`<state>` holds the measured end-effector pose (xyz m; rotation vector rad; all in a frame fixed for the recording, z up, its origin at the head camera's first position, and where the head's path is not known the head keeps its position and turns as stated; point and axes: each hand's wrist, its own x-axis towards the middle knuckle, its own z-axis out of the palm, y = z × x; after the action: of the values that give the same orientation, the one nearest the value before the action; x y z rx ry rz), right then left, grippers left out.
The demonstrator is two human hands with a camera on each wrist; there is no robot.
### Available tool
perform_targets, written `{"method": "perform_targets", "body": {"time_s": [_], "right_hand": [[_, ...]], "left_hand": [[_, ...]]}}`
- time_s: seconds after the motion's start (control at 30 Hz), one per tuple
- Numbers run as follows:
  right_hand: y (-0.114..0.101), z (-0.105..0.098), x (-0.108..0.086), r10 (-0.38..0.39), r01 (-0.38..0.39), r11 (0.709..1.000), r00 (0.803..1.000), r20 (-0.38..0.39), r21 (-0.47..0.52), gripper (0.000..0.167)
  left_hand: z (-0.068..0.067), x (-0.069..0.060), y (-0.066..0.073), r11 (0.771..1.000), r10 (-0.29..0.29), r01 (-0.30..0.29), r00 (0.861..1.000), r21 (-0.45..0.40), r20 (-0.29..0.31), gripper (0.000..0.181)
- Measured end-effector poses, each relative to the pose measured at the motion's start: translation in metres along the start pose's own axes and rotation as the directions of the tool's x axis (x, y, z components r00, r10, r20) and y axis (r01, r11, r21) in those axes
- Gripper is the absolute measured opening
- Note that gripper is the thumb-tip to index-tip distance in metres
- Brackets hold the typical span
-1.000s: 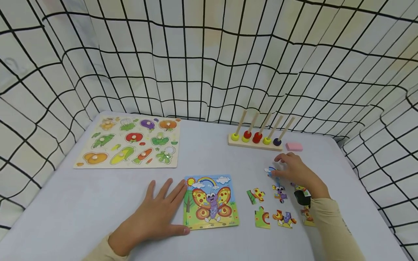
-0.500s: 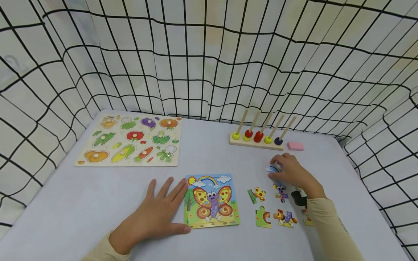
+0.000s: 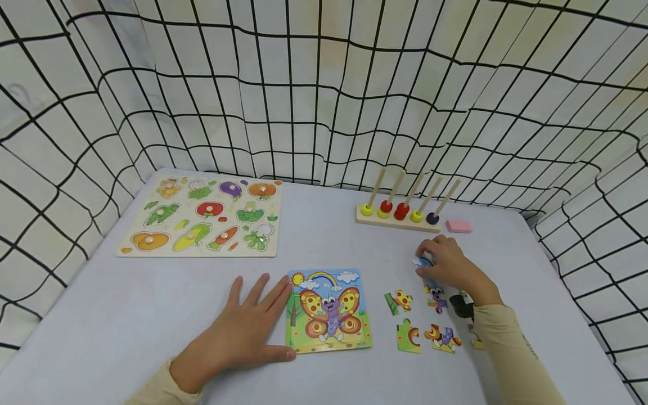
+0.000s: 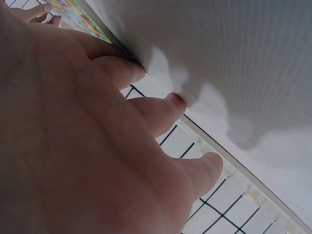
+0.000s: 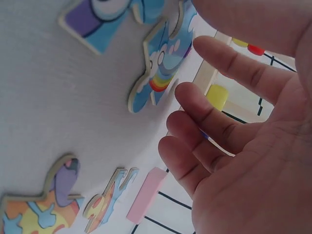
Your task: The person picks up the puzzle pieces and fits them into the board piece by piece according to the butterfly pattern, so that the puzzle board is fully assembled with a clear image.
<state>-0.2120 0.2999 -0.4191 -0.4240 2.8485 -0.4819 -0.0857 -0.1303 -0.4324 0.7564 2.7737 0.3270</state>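
Rainbow puzzle piece on the white table, between thumb and fingertips of the right hand; pinched or merely surrounded, impossible to tell. Left hand spread, grasping nothing, at the left edge of the butterfly board. Pink block just beyond the right hand.

We see a matt, finely ribbed white cloth; along its far edge, a bead stand of bare pale wood; by its far right corner, a matt pink block; nearer its right edge, smooth printed puzzle pieces with wood-like sides.
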Motion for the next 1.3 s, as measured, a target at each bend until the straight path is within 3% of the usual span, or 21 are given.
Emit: {"method": "perform_targets", "body": {"time_s": [0.33, 1.3], "right_hand": [[-0.0018, 0.0016, 0.0015, -0.035, 0.035, 0.999, 0.999, -0.002, 0.004, 0.02], [0.0029, 0.0069, -0.0078, -0.063, 0.066, 0.99, 0.998, -0.032, 0.124, 0.021]], "left_hand": [[-0.0004, -0.0008, -0.0003, 1.0, 0.002, -0.002, 1.0, -0.008, -0.005, 0.119], [-0.001, -0.0001, 0.002, 1.0, 0.003, -0.003, 1.0, 0.011, -0.001, 0.12]]}}
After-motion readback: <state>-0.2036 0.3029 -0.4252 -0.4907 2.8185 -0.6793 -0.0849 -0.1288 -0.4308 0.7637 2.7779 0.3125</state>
